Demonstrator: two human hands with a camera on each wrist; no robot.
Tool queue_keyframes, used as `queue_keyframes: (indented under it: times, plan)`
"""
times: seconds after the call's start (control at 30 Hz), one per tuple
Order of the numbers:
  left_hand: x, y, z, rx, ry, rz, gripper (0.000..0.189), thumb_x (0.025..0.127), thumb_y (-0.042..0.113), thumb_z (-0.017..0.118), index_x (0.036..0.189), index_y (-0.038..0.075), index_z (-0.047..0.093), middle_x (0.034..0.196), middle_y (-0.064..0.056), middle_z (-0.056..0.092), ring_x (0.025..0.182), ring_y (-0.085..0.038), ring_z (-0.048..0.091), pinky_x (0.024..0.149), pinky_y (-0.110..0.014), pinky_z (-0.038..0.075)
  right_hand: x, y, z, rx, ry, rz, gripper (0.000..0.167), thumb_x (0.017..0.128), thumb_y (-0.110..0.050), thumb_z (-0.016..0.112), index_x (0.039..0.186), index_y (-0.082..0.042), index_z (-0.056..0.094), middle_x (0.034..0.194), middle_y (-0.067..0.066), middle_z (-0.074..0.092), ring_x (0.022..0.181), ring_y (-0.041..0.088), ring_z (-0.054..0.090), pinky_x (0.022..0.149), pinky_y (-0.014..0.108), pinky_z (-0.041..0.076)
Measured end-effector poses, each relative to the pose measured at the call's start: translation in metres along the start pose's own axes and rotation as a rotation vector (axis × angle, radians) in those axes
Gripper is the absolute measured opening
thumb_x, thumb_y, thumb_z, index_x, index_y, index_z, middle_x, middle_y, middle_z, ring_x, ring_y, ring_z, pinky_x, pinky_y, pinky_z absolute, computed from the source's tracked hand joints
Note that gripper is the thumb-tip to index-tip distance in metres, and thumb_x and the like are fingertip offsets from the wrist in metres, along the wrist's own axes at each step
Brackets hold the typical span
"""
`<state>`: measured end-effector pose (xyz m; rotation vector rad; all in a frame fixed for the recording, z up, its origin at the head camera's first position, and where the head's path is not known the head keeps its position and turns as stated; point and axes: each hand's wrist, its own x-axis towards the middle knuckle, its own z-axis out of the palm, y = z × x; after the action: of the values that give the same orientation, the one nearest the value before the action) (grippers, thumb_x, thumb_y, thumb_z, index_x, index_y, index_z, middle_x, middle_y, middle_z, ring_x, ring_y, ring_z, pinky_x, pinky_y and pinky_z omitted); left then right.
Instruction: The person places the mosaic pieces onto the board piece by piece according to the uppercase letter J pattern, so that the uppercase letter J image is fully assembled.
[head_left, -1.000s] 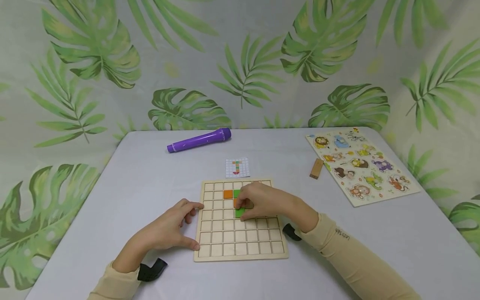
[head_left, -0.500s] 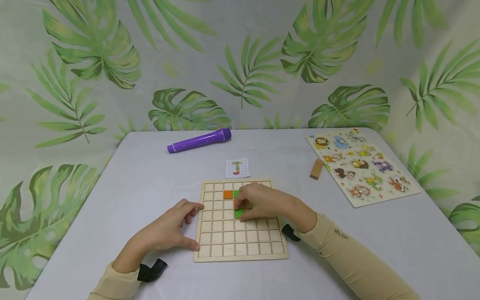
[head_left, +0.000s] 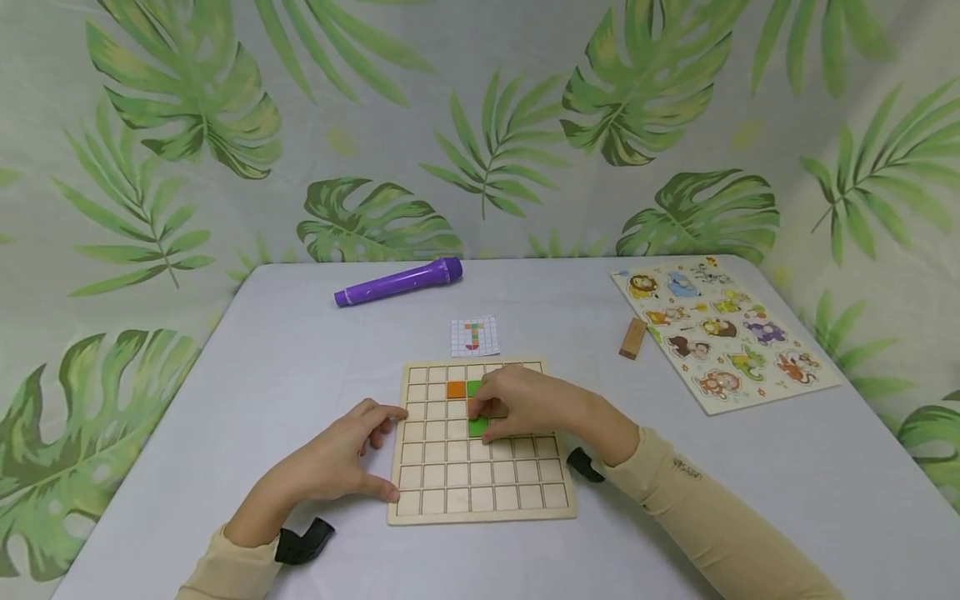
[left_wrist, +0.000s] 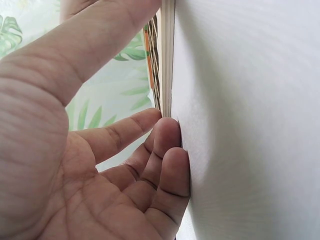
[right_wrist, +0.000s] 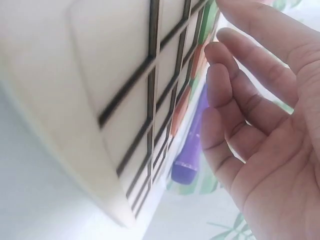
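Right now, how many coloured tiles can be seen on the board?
4: a left orange tile, an upper green tile on its right, then, down the green's column, a lower orange tile and a lower green tile. The right hand may hide more.

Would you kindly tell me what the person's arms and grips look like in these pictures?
The left sleeve and right sleeve are beige; small dark lettering, unreadable here, marks the right one. The left fitting and right fitting at the wrists are black. The left grip and right grip are bare, without gloves.
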<state>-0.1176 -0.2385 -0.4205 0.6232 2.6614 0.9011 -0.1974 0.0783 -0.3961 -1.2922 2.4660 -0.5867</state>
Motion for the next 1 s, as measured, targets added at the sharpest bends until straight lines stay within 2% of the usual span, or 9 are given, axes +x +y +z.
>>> queue_keyframes:
  times: [0.23, 0.37, 0.6, 1.0]
  plan:
    - [0.001, 0.001, 0.0, 0.001, -0.004, -0.007, 0.098, 0.07, 0.039, 0.102, 0.151, 0.01, 0.054, 0.115, 0.0, 0.054, 0.1, -0.015, 0.049, 0.083, -0.025, 0.047, -0.015, 0.004, -0.008, 0.005, -0.008, 0.068, 0.024, 0.091, -0.025, 0.088, 0.113, -0.016, 0.081, 0.102, -0.006, 0.072, 0.095, 0.011, 0.064, 0.091, 0.029, 0.053]
    - [0.0, 0.001, -0.001, 0.0, -0.003, -0.008, 0.098, 0.07, 0.039, 0.102, 0.15, 0.01, 0.054, 0.115, 0.0, 0.054, 0.1, -0.015, 0.049, 0.083, -0.025, 0.047, -0.028, 0.008, -0.016, 0.01, -0.015, 0.097, 0.028, 0.092, -0.025, 0.087, 0.117, -0.014, 0.08, 0.107, -0.003, 0.072, 0.099, 0.015, 0.066, 0.092, 0.03, 0.055]
    - [0.0, 0.003, -0.001, -0.003, -0.007, -0.014, 0.098, 0.07, 0.038, 0.102, 0.151, 0.01, 0.054, 0.116, 0.0, 0.054, 0.101, -0.015, 0.05, 0.083, -0.026, 0.048, -0.058, 0.026, -0.026, 0.032, -0.003, 0.158, 0.034, 0.09, -0.027, 0.089, 0.121, -0.015, 0.079, 0.112, -0.002, 0.072, 0.102, 0.015, 0.064, 0.094, 0.034, 0.056]
    - [0.0, 0.003, -0.002, -0.011, -0.007, -0.022, 0.099, 0.069, 0.039, 0.102, 0.151, 0.011, 0.055, 0.115, 0.0, 0.054, 0.101, -0.015, 0.05, 0.084, -0.026, 0.047, -0.112, 0.049, -0.039, 0.087, 0.043, 0.293, 0.035, 0.089, -0.024, 0.09, 0.121, -0.016, 0.079, 0.114, -0.001, 0.073, 0.107, 0.021, 0.065, 0.098, 0.045, 0.056]
